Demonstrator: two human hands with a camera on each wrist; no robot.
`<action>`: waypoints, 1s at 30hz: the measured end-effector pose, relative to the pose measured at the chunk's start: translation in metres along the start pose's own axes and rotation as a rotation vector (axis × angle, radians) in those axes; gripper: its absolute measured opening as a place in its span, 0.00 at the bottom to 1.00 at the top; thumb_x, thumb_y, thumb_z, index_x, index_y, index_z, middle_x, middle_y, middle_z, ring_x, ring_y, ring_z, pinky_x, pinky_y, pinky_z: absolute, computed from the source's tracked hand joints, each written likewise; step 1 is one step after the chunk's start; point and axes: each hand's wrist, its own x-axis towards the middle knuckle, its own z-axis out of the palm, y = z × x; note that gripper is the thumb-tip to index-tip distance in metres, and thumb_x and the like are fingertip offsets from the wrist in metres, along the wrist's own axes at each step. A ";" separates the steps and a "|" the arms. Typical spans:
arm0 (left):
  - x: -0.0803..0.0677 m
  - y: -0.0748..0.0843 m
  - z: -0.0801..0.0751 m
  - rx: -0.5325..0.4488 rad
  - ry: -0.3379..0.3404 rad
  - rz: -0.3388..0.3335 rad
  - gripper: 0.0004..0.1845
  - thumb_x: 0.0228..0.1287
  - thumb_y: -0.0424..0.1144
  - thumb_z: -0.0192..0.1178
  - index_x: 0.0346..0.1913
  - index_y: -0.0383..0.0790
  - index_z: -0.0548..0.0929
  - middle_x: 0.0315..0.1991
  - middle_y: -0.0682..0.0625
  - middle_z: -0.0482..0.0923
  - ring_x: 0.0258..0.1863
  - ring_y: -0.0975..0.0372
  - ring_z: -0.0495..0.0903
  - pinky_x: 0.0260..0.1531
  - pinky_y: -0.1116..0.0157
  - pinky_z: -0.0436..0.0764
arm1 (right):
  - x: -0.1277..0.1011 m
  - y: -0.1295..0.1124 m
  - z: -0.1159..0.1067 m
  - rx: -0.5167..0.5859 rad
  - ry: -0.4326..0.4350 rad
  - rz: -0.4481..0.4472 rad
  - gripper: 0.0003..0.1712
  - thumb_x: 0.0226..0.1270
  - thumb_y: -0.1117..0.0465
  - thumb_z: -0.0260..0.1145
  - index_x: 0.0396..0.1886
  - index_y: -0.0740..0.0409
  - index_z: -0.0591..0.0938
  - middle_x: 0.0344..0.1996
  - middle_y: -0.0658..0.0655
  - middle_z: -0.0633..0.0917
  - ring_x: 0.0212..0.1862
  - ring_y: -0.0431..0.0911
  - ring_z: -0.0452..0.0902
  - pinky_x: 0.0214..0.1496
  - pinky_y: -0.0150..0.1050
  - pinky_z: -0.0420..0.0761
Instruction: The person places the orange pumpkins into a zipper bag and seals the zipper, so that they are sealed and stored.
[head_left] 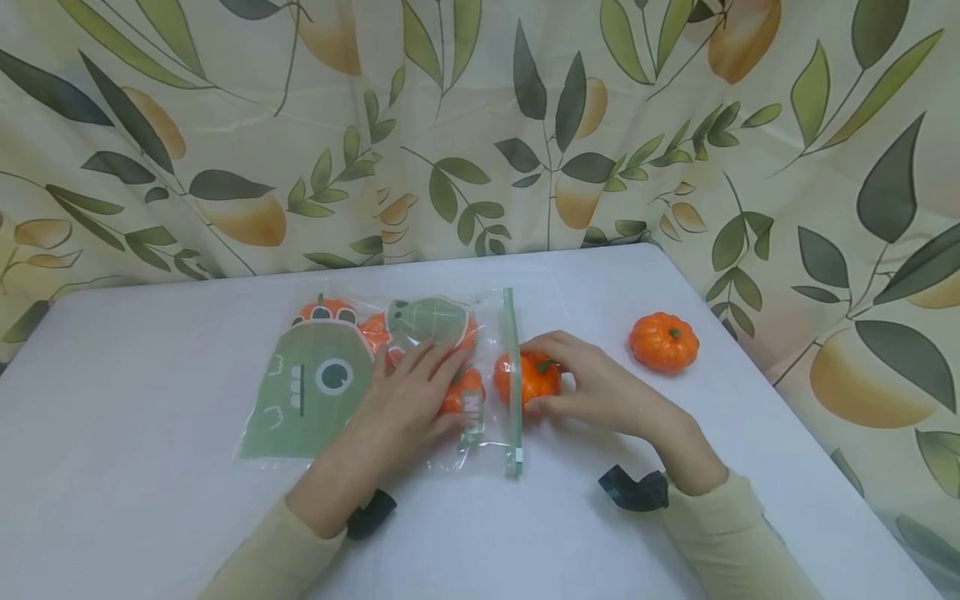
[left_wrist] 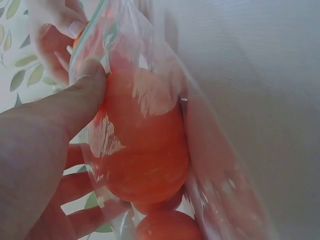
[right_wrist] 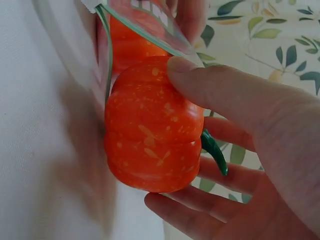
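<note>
A clear zip bag [head_left: 288, 425] with a green cartoon dinosaur print and a green zip edge lies flat on the table. Several small orange toy pumpkins are inside, one of them [left_wrist: 145, 150] right beside my left thumb. My left hand [head_left: 397, 404] rests on top of the bag with its fingers spread over the plastic. At the bag's mouth, on the right, my right hand [head_left: 596, 383] grips a shiny orange toy pumpkin [right_wrist: 152, 130] with a green stem between thumb and fingers. That pumpkin is partly inside the parted zip edges [right_wrist: 145, 31].
Another orange toy pumpkin [head_left: 664, 342] sits on the white table [head_left: 135, 400], right of my right hand and near the table's right edge. Behind the table hangs a curtain [head_left: 465, 117] printed with leaves and fruit. Dark straps [head_left: 633, 487] circle both wrists.
</note>
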 end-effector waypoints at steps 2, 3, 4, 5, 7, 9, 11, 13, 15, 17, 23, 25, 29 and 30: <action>0.000 0.000 0.000 -0.002 0.002 -0.002 0.46 0.60 0.64 0.63 0.78 0.56 0.58 0.78 0.53 0.57 0.76 0.51 0.57 0.72 0.33 0.48 | 0.001 0.001 0.002 0.021 -0.001 0.001 0.36 0.58 0.52 0.76 0.66 0.45 0.74 0.61 0.47 0.78 0.59 0.44 0.75 0.61 0.49 0.81; 0.000 0.000 0.000 -0.002 0.003 -0.002 0.46 0.60 0.64 0.63 0.78 0.56 0.58 0.78 0.53 0.57 0.76 0.51 0.57 0.72 0.33 0.48 | 0.002 0.002 0.003 0.031 0.000 0.000 0.37 0.58 0.51 0.76 0.67 0.46 0.74 0.61 0.47 0.78 0.58 0.44 0.75 0.61 0.48 0.81; 0.000 0.000 0.000 -0.002 0.006 -0.002 0.46 0.60 0.64 0.63 0.78 0.56 0.58 0.78 0.53 0.58 0.76 0.51 0.57 0.72 0.33 0.49 | 0.002 0.002 0.004 0.039 0.002 -0.002 0.38 0.57 0.51 0.76 0.67 0.47 0.74 0.61 0.48 0.78 0.58 0.45 0.75 0.60 0.48 0.81; 0.000 0.000 0.000 -0.001 0.007 -0.002 0.46 0.60 0.64 0.62 0.78 0.56 0.58 0.77 0.53 0.58 0.76 0.51 0.57 0.72 0.33 0.49 | 0.003 0.003 0.005 0.049 0.002 -0.004 0.38 0.57 0.51 0.77 0.67 0.49 0.73 0.61 0.48 0.78 0.58 0.45 0.76 0.60 0.48 0.81; 0.000 0.000 0.001 0.000 0.008 -0.003 0.46 0.60 0.65 0.62 0.78 0.57 0.57 0.77 0.53 0.59 0.76 0.51 0.58 0.72 0.33 0.49 | 0.003 0.004 0.006 0.061 0.002 -0.003 0.39 0.56 0.50 0.77 0.67 0.50 0.73 0.61 0.49 0.79 0.58 0.45 0.76 0.61 0.47 0.81; 0.000 -0.001 0.001 0.005 0.013 -0.001 0.46 0.60 0.65 0.62 0.78 0.57 0.57 0.77 0.53 0.59 0.76 0.51 0.58 0.72 0.33 0.49 | 0.003 0.006 0.007 0.072 -0.002 -0.004 0.40 0.56 0.49 0.77 0.67 0.50 0.73 0.61 0.49 0.79 0.58 0.45 0.76 0.61 0.48 0.81; 0.000 -0.001 0.002 0.008 0.017 0.000 0.46 0.60 0.65 0.62 0.78 0.57 0.57 0.77 0.53 0.60 0.76 0.51 0.58 0.72 0.33 0.50 | 0.003 0.007 0.007 0.089 -0.015 -0.006 0.40 0.56 0.48 0.77 0.67 0.49 0.73 0.61 0.48 0.78 0.59 0.45 0.75 0.62 0.48 0.80; 0.000 -0.001 0.002 0.011 0.022 0.002 0.46 0.60 0.65 0.62 0.78 0.57 0.57 0.77 0.53 0.60 0.75 0.51 0.59 0.71 0.33 0.50 | 0.003 0.010 0.006 0.109 -0.033 -0.005 0.38 0.58 0.49 0.75 0.68 0.48 0.73 0.62 0.48 0.78 0.61 0.46 0.74 0.64 0.50 0.79; 0.000 -0.001 0.002 0.012 0.026 0.006 0.46 0.60 0.65 0.62 0.77 0.56 0.58 0.77 0.53 0.60 0.75 0.51 0.59 0.71 0.32 0.50 | 0.002 0.012 0.005 0.133 -0.056 -0.001 0.36 0.61 0.52 0.73 0.69 0.48 0.72 0.64 0.49 0.77 0.64 0.47 0.73 0.65 0.52 0.77; 0.000 -0.001 0.001 0.011 0.024 0.005 0.46 0.60 0.65 0.62 0.77 0.56 0.58 0.77 0.53 0.60 0.75 0.51 0.59 0.71 0.32 0.50 | 0.001 0.014 0.005 0.153 -0.079 0.000 0.35 0.63 0.58 0.70 0.70 0.48 0.70 0.66 0.50 0.75 0.66 0.49 0.71 0.67 0.54 0.76; 0.000 0.000 0.001 0.023 0.002 0.002 0.46 0.60 0.66 0.61 0.78 0.56 0.57 0.77 0.53 0.58 0.76 0.51 0.58 0.72 0.33 0.49 | -0.001 0.015 0.004 0.178 -0.121 0.026 0.37 0.64 0.63 0.64 0.73 0.49 0.67 0.69 0.53 0.72 0.68 0.53 0.70 0.68 0.56 0.74; 0.001 0.000 0.000 0.025 -0.005 0.001 0.46 0.60 0.66 0.61 0.78 0.56 0.57 0.78 0.53 0.58 0.76 0.51 0.58 0.72 0.33 0.48 | -0.001 0.014 0.004 0.172 -0.121 0.040 0.37 0.64 0.61 0.65 0.73 0.49 0.66 0.69 0.53 0.72 0.67 0.53 0.71 0.67 0.56 0.74; 0.001 0.000 0.000 0.023 -0.018 -0.010 0.46 0.60 0.66 0.61 0.78 0.56 0.57 0.78 0.53 0.57 0.76 0.51 0.57 0.72 0.33 0.48 | 0.001 0.013 0.005 0.129 -0.091 0.040 0.36 0.62 0.60 0.67 0.71 0.49 0.69 0.66 0.52 0.75 0.64 0.52 0.74 0.65 0.54 0.77; 0.001 0.000 0.000 0.022 -0.019 -0.012 0.46 0.60 0.66 0.61 0.78 0.56 0.57 0.78 0.53 0.57 0.76 0.52 0.57 0.72 0.33 0.48 | 0.001 0.013 0.005 0.119 -0.084 0.034 0.36 0.62 0.60 0.67 0.70 0.49 0.70 0.65 0.51 0.76 0.63 0.51 0.75 0.64 0.54 0.78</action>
